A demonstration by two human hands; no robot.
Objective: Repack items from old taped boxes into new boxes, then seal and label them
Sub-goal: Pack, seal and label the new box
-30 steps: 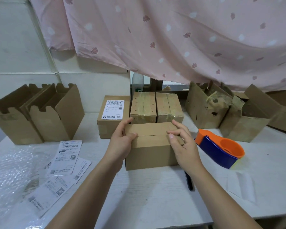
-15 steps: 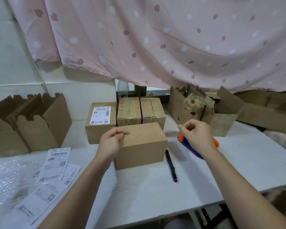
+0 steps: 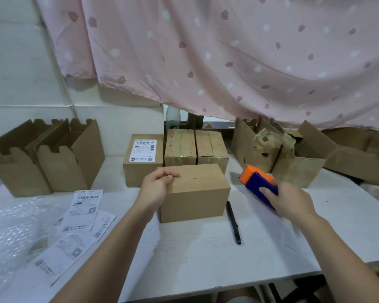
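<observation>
The box (image 3: pixel 195 191) sits closed at the middle of the table (image 3: pixel 206 259), with no tape showing on its top. The left hand (image 3: pixel 157 189) curls over its top left edge, probably to keep the flaps down and stop the box sliding. To its right, the right hand (image 3: pixel 291 202) is clamped on the dispenser (image 3: pixel 257 182), apparently fetched for sealing. A pen (image 3: pixel 233 221) lies between them. Labels (image 3: pixel 83 208) wait toward the left edge.

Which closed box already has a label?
The box left of the two taped boxes: a white label sits on top; the others have none.
</observation>
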